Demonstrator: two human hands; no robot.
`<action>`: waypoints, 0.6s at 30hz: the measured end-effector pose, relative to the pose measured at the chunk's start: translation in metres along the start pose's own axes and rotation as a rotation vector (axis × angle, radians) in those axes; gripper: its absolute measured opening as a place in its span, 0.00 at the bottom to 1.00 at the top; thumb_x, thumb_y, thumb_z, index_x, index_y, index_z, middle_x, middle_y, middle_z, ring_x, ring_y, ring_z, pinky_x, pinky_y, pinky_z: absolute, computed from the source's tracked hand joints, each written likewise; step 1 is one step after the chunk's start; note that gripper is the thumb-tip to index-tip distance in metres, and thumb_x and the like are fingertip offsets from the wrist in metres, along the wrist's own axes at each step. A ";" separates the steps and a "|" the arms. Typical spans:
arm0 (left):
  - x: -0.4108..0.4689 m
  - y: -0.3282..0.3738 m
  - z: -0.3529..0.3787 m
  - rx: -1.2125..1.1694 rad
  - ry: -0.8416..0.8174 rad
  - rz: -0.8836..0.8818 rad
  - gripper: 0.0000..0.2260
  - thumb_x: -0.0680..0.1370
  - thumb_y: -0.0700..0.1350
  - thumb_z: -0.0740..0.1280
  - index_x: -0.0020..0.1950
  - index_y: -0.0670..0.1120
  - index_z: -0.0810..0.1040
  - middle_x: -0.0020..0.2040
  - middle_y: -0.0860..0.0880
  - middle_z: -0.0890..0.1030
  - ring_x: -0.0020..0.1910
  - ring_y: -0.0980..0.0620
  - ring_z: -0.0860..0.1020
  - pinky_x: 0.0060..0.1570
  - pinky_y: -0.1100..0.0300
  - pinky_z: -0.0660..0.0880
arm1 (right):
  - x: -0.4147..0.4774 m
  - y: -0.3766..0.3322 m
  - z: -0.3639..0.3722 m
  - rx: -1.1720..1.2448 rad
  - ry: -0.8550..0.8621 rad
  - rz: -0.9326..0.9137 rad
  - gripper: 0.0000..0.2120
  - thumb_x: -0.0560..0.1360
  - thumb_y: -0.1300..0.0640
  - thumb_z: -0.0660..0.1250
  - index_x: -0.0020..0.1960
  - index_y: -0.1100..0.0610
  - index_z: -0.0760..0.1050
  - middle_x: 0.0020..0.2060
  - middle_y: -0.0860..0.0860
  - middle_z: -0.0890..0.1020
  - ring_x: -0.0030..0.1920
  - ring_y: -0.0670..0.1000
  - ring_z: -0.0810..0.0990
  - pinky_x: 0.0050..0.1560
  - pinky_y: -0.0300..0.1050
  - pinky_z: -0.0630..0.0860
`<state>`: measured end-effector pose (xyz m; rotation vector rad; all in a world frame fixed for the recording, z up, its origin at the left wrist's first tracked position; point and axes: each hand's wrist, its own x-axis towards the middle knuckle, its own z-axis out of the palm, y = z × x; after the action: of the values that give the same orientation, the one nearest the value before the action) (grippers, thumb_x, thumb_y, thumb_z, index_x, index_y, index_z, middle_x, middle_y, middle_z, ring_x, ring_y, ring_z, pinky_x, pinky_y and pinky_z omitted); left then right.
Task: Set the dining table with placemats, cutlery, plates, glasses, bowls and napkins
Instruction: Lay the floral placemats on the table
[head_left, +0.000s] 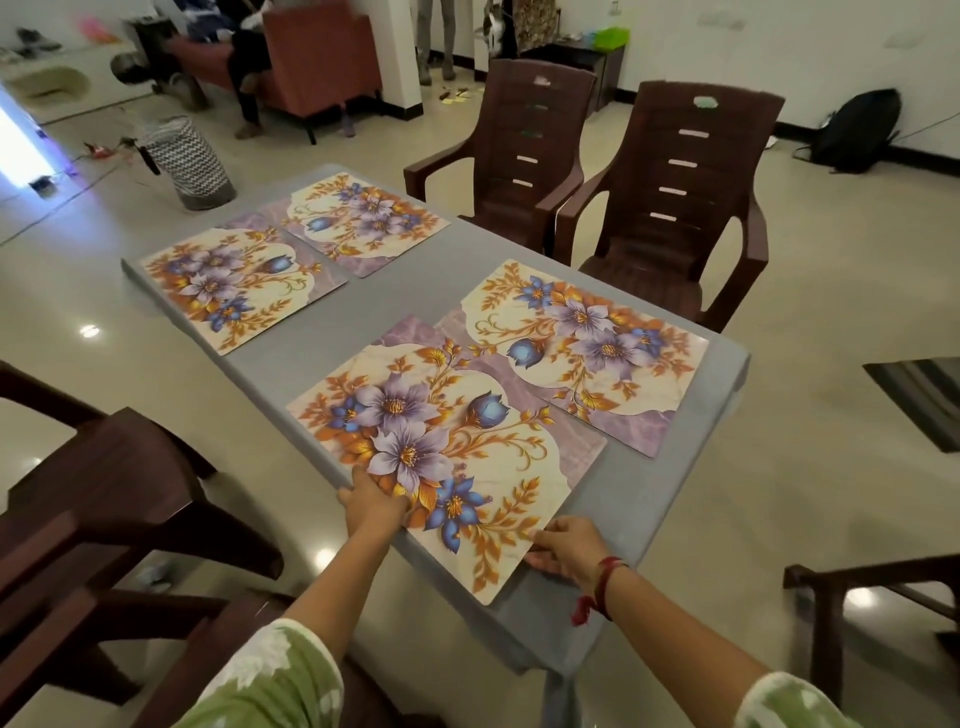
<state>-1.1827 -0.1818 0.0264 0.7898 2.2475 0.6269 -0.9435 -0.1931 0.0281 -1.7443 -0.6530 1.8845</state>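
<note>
Placemat (452, 452) lies at the grey worktop's (649, 499) near edge, three other mats (582, 353) beyond. Right hand (569, 551) fingers pinch its corner; left hand (374, 501) rests on its edge, grip unclear to me.

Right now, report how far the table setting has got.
Done: three placemats lie flat on the table. In hand: the left hand and right hand hold the nearest placemat at its near edge. Left: cutlery, plates, glasses, bowls, napkins; none is on the table.
</note>
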 end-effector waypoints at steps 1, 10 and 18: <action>-0.001 0.000 0.000 -0.002 -0.004 -0.003 0.32 0.73 0.38 0.70 0.74 0.45 0.60 0.66 0.37 0.61 0.55 0.35 0.74 0.59 0.47 0.74 | -0.002 0.000 0.000 0.017 0.006 -0.003 0.01 0.76 0.68 0.64 0.46 0.65 0.74 0.40 0.59 0.82 0.35 0.53 0.83 0.30 0.38 0.79; -0.014 0.005 -0.001 0.000 0.074 0.047 0.31 0.73 0.43 0.73 0.72 0.44 0.62 0.67 0.40 0.61 0.60 0.35 0.70 0.59 0.44 0.74 | -0.019 -0.008 -0.030 0.037 0.090 -0.090 0.02 0.75 0.69 0.65 0.46 0.64 0.75 0.38 0.59 0.79 0.37 0.53 0.80 0.31 0.38 0.78; -0.120 0.054 0.076 0.013 -0.047 0.542 0.32 0.76 0.45 0.69 0.76 0.45 0.57 0.74 0.39 0.56 0.72 0.39 0.58 0.70 0.49 0.60 | -0.052 0.006 -0.111 0.325 0.233 -0.207 0.04 0.78 0.67 0.62 0.51 0.62 0.73 0.37 0.56 0.78 0.33 0.51 0.78 0.31 0.40 0.78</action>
<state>-1.0372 -0.2096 0.0603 1.4236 1.9940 0.8269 -0.8299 -0.2289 0.0560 -1.5861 -0.3955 1.5220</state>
